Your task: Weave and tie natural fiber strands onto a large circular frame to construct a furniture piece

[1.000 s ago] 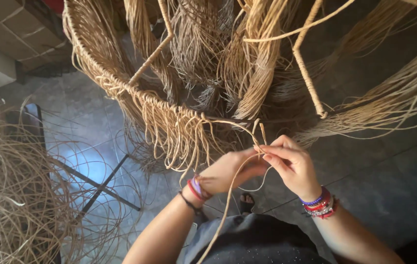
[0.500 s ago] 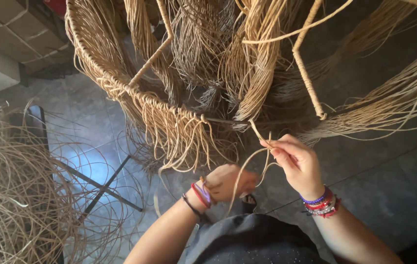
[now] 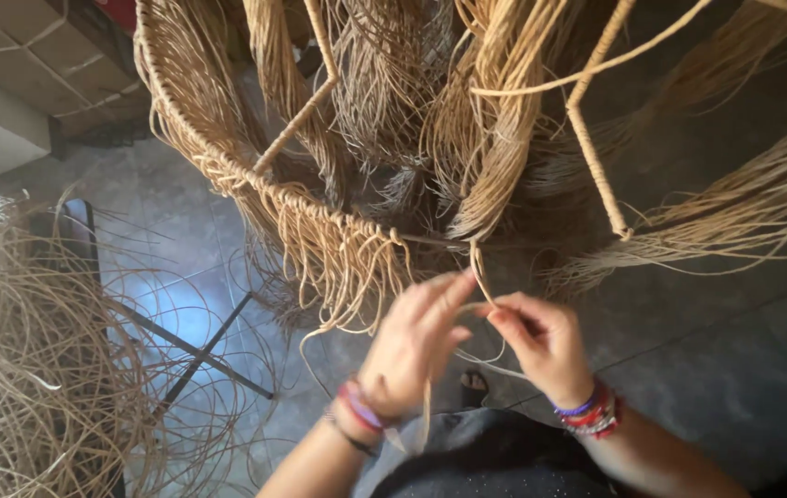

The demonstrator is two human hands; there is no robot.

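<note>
Near the middle of the view, the left hand (image 3: pixel 409 346) and the right hand (image 3: pixel 541 343) met just below the wrapped rim (image 3: pixel 255 189) of a large rattan frame (image 3: pixel 393 138), and between them ran a thin cane strand (image 3: pixel 478 267) that dropped from the rim. The right hand pinched that strand between thumb and forefinger, while the left hand's fingers were stretched out and blurred, their tips touching the strand, so whether they gripped it could not be told. Beaded bracelets (image 3: pixel 587 413) circled both wrists, a loose heap of cane (image 3: pixel 34 369) lay at the left, and grey floor tiles (image 3: pixel 735 360) showed beneath.
</note>
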